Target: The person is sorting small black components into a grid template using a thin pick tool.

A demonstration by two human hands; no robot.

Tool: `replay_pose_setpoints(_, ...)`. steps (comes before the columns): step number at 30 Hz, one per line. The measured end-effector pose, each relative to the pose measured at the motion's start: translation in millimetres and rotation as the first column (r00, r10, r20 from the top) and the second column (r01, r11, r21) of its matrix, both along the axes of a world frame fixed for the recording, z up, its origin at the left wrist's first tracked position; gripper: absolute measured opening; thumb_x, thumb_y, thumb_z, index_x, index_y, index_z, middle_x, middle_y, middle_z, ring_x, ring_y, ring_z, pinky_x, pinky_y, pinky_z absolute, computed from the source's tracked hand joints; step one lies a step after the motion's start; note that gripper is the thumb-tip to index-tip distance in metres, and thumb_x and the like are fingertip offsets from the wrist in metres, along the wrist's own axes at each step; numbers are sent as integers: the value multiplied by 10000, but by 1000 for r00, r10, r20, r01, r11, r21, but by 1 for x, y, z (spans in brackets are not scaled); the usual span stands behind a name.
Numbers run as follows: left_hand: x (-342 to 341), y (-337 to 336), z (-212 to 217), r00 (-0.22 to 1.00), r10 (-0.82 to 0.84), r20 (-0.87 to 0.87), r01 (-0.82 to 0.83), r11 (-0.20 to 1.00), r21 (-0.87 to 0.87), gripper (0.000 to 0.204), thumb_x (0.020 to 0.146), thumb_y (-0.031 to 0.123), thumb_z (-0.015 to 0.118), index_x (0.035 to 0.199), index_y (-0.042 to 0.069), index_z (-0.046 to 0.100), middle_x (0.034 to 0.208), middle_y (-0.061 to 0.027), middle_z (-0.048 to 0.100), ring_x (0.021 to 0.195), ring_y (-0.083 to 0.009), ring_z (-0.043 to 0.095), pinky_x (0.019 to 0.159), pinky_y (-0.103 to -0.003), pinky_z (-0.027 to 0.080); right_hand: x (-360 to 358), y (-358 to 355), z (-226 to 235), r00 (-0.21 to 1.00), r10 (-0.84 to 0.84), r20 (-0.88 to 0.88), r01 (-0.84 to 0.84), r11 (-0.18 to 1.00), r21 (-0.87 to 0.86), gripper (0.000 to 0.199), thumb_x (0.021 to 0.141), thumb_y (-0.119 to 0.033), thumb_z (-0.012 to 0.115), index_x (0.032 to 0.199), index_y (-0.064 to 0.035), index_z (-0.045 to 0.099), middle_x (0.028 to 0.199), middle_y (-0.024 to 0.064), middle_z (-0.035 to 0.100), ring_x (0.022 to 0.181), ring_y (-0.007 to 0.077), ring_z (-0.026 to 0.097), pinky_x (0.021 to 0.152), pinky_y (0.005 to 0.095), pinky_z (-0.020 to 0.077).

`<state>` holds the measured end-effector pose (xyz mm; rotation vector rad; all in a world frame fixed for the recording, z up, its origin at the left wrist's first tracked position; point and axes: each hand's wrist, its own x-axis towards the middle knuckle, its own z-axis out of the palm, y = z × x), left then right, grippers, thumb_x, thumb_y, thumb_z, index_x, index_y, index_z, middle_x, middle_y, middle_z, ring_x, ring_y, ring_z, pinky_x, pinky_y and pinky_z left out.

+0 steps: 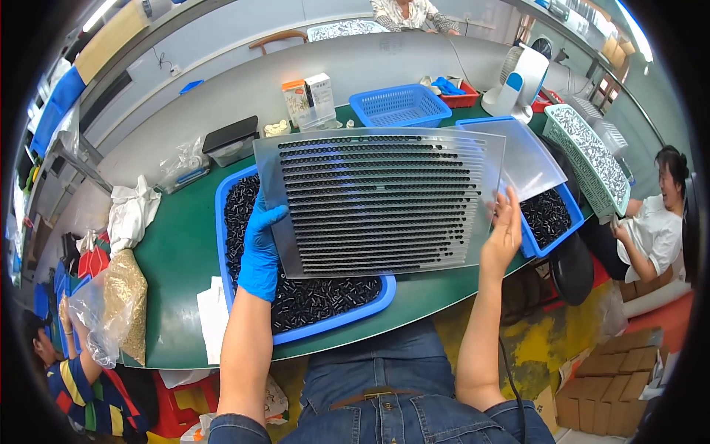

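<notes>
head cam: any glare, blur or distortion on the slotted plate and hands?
Head view: strong fisheye, the green table edge bows and the corners go black. The clear slotted plate is sharp, with a soft milky sheen but no hard glare. Left hand in a blue glove and bare right hand show little blur. Ceiling lights blow out at the top corners.

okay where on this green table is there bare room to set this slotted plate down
Bare green table shows between the white cloth and the blue tray of black parts, and in a thin strip along the near edge. Behind the slotted plate that the left hand and right hand hold, it is crowded with the blue basket and boxes.
</notes>
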<state>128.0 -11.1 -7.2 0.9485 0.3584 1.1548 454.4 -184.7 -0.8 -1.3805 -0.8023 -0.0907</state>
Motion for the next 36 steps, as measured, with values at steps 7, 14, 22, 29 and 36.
replay_pose_setpoints(7, 1, -5, 4, 1000, -25, -4, 25, 1000, -2, 828, 709, 44, 694, 1469, 77, 365, 1428, -91, 484, 1306, -246, 468, 1129, -374, 325, -6, 9, -2, 977, 87, -194, -105, 991, -83, 396, 1048, -282, 403, 1270, 3, 564, 969, 74, 687, 751, 81, 544, 639, 231, 462)
replay_pose_setpoints(14, 2, -2, 4, 999, -25, 33, 26, 1000, -10, 822, 757, 63, 665, 1497, 83, 310, 1526, -88, 352, 1394, -230, 347, 1176, -367, 232, -8, 13, 0, 962, 147, -231, -158, 987, -26, 417, 1046, -295, 405, 1253, 25, 575, 946, 67, 669, 720, 61, 499, 595, 211, 429)
replay_pose_setpoints(22, -27, 19, 1, 980, 196, -32, -186, 963, 195, 653, 849, 100, 574, 1452, 14, 340, 1406, -166, 474, 1281, -299, 485, 1108, -443, 365, -32, 36, 29, 947, 296, -128, -302, 953, -36, 409, 1045, -273, 412, 1281, 30, 554, 1016, 86, 683, 731, 69, 502, 619, 216, 439)
replay_pose_setpoints(29, -11, 8, 16, 980, 175, -97, -152, 966, 209, 868, 746, 153, 693, 1506, 70, 282, 1508, -109, 373, 1379, -266, 369, 1172, -399, 248, -15, 35, 14, 955, 237, -179, -245, 969, -27, 409, 1046, -273, 405, 1269, 33, 560, 1034, 95, 684, 728, 66, 502, 607, 215, 434)
replay_pose_setpoints(36, 6, -4, 19, 989, 109, -104, -93, 985, 143, 872, 770, 176, 719, 1512, 90, 269, 1509, -101, 371, 1377, -267, 371, 1167, -398, 259, -2, 29, 2, 965, 186, -183, -186, 982, 13, 414, 1046, -274, 402, 1263, 40, 561, 1013, 91, 694, 701, 68, 494, 581, 219, 426)
